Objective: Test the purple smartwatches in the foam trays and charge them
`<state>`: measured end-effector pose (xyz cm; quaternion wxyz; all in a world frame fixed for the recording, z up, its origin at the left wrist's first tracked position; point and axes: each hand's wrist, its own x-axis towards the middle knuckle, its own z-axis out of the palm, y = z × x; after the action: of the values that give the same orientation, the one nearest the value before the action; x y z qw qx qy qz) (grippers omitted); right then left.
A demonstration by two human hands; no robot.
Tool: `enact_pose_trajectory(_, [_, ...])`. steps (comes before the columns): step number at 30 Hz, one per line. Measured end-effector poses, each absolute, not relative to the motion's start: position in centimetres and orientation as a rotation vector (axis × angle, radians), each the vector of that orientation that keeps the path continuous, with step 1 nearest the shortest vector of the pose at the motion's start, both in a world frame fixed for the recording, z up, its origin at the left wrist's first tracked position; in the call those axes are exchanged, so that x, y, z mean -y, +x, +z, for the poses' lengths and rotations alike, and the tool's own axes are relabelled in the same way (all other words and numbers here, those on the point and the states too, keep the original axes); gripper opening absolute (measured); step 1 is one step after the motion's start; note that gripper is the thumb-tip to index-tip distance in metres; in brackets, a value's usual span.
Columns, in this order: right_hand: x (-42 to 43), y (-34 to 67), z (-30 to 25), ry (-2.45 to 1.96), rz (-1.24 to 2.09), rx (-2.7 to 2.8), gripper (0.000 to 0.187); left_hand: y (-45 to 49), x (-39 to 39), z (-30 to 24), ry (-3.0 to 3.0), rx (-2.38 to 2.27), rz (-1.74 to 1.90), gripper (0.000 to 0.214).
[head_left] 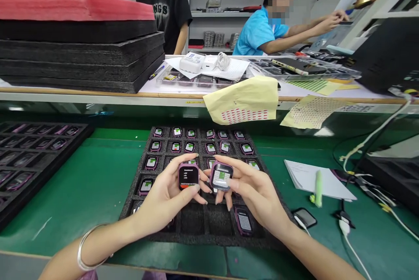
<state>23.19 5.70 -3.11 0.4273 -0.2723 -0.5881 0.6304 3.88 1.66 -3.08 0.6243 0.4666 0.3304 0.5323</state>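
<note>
My left hand (176, 184) grips a purple-cased smartwatch (189, 177) by its edges; its dark screen shows white text and a red strip. Beside it, my right hand (248, 179) holds a second purple smartwatch (221, 176), its thumb near the lower right corner of a screen with green and white areas. Both watches are above a black foam tray (193, 223) whose pockets hold several similar watches with lit screens. Two pockets at the near side, under my hands, hold no watch. My hands hide part of the tray's middle.
Another foam tray of watches (32, 153) lies at left. To the right are white papers (317, 179), a green pen (318, 188), a dark square device (305, 217) and white cables (345, 226). Black foam sheets (72, 57) are stacked on the shelf. Two people are beyond it.
</note>
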Motion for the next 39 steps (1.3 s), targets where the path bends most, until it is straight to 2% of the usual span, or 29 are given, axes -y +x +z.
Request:
enact_pose_trajectory(8, [-5.6, 22.9, -3.1, -0.824, 1.454, 1.502, 0.027, 3.6, -1.7, -3.0, 1.111, -0.727, 1.241, 0.042])
enact_pose_trajectory(16, [-5.5, 23.5, -3.2, -0.61, 1.668, 1.553, 0.043, 3.6, -2.4, -3.3, 1.091, -0.856, 1.239, 0.025])
enact_pose_trajectory(25, [-5.2, 23.2, -3.0, -0.753, 1.601, 1.63, 0.045, 3.3, -1.7, -3.4, 1.082, -0.695, 1.218, 0.051])
enact_pose_trajectory(32, [-4.6, 24.5, -4.8, -0.875, 1.701, 1.782, 0.059, 2.8, -0.5, -4.9, 1.045, -0.751, 1.148, 0.044])
enact_pose_trajectory(35, [-4.4, 25.3, -6.4, -1.01, 1.53, 2.071, 0.055, 2.6, 0.1, -6.1, 1.025, -0.788, 1.076, 0.055])
enact_pose_trajectory(39, [-4.2, 26.2, -8.5, -1.028, 0.983, 2.522, 0.053, 2.5, 1.1, -8.4, 1.095, -0.859, 0.936, 0.066])
